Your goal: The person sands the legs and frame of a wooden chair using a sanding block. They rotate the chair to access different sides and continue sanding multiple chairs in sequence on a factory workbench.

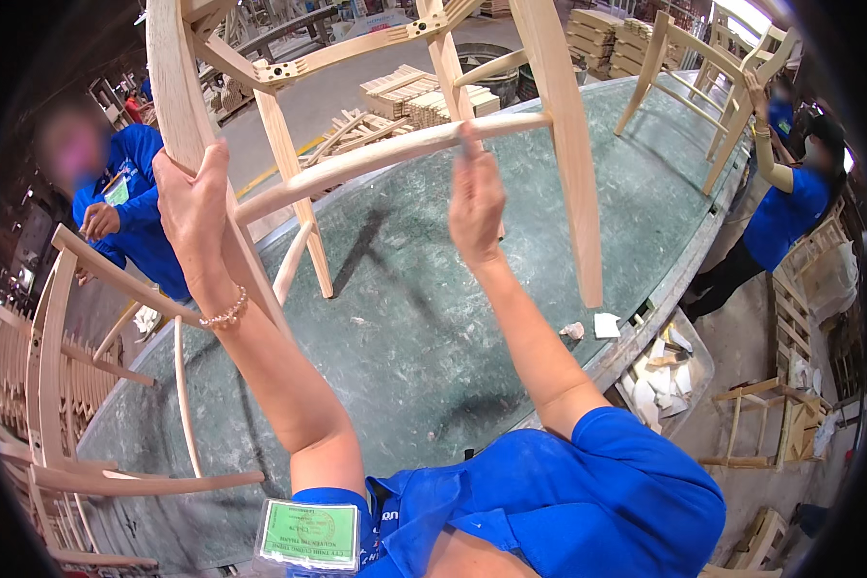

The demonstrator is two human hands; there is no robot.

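Note:
A bare-wood chair frame [576,183] stands tilted in front of me on the green-topped table [433,356]. My left hand [193,207] is wrapped round its left leg [175,87], just above where the rounded crossbar [376,159] joins. Fingers closed, my right hand [477,207] is at the right half of that crossbar. Something small and dark shows at its fingertips, too blurred to name. A white square piece [607,326] and a crumpled pinkish scrap [572,331] lie by the table's near right edge.
More chair frames [58,356] crowd the left side. At the far right a co-worker [790,202] handles another chair [713,87]; a second co-worker [130,193] stands at left. A bin of white scraps [660,385] sits beside the near edge. Wood stacks [424,96] lie beyond the table.

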